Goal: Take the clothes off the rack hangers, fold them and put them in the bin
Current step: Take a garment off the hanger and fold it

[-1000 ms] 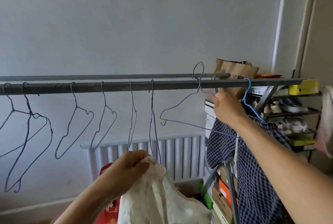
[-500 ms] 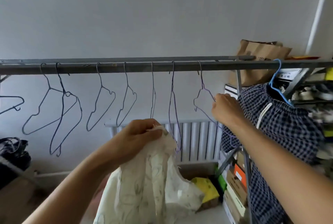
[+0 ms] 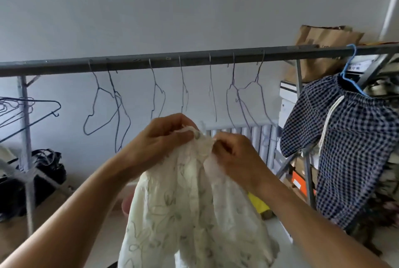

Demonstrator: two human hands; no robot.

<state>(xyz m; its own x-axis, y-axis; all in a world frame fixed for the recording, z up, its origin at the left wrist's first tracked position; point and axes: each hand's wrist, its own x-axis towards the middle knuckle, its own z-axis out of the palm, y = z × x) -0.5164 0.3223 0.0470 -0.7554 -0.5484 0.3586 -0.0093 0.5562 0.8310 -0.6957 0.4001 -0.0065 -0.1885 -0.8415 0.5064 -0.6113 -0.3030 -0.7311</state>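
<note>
A cream garment with a faint green print point(image 3: 190, 209) hangs in front of me below the grey rack bar point(image 3: 151, 61). My left hand point(image 3: 164, 136) pinches its top edge on the left, and my right hand point(image 3: 235, 155) pinches the same edge on the right, the two hands close together. Several bare wire hangers point(image 3: 103, 105) dangle from the bar. A blue-and-white checked garment point(image 3: 349, 149) with a white drawstring hangs on a blue hanger point(image 3: 349, 67) at the bar's right end. No bin can be made out for certain.
A white radiator point(image 3: 254, 138) stands behind the garment. Stacked boxes point(image 3: 300, 177) and a brown paper bag point(image 3: 319, 51) fill shelves at the right. More hangers point(image 3: 28, 110) and a black bag point(image 3: 47, 166) sit by the rack's left post. A yellow object point(image 3: 259, 205) lies on the floor.
My right hand has let go of the wire hanger, which now hangs on the bar, and come down to the cream garment's top edge beside my left hand. The view has shifted left.
</note>
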